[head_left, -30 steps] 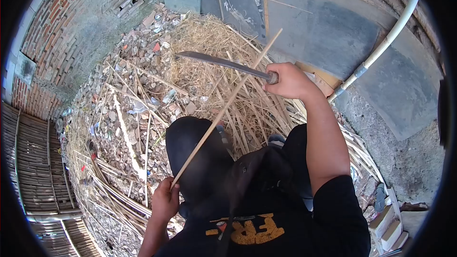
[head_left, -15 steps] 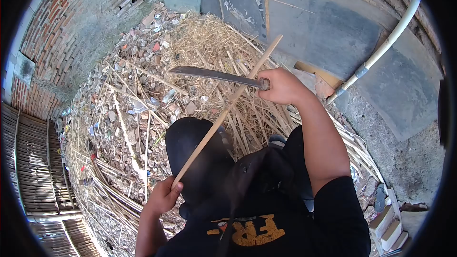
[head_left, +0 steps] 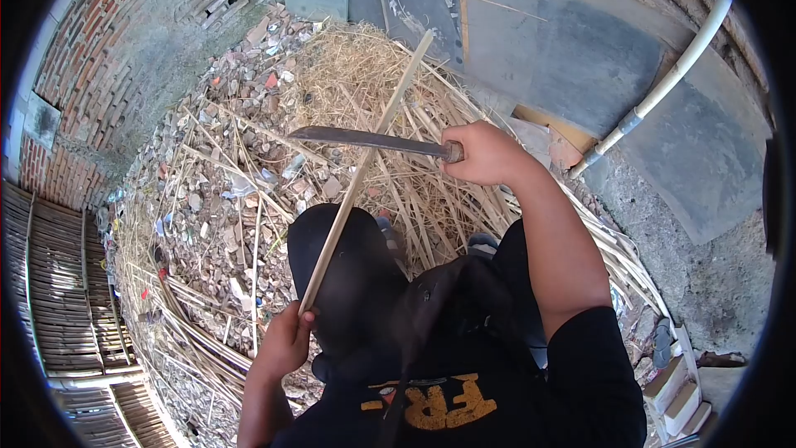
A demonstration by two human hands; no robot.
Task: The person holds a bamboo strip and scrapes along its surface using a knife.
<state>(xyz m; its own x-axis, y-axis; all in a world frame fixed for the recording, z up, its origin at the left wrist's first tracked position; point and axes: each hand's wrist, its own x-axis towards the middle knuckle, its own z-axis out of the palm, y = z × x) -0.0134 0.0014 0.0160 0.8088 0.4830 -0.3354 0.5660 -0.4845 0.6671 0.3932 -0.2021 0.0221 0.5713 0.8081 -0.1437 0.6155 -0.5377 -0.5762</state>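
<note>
My right hand (head_left: 481, 153) is closed round the short handle of a machete (head_left: 365, 139), its dark blade pointing left. The blade crosses a long, pale bamboo strip (head_left: 352, 191) near its upper middle and looks to be touching it. At the strip's lower end, my left hand (head_left: 286, 338) grips it between thumb and fingers. From there the strip slants up and slightly right, its far end above the shavings. A dark cap (head_left: 332, 241) and a black shirt (head_left: 514, 398) with orange lettering hide part of the ground below.
Bamboo shavings (head_left: 348, 66) and split strips (head_left: 423, 207) cover the ground ahead. Rubble (head_left: 228, 224) lies to the left, before a brick wall (head_left: 91, 75). A white pipe (head_left: 680, 66) leans at the right near grey panels (head_left: 555, 58). A woven bamboo screen (head_left: 58, 274) stands far left.
The bamboo strip has swung left at its far end and now stands steeper. The machete has shifted slightly left and down, crossing the strip nearer mid-blade. Both hands keep their hold.
</note>
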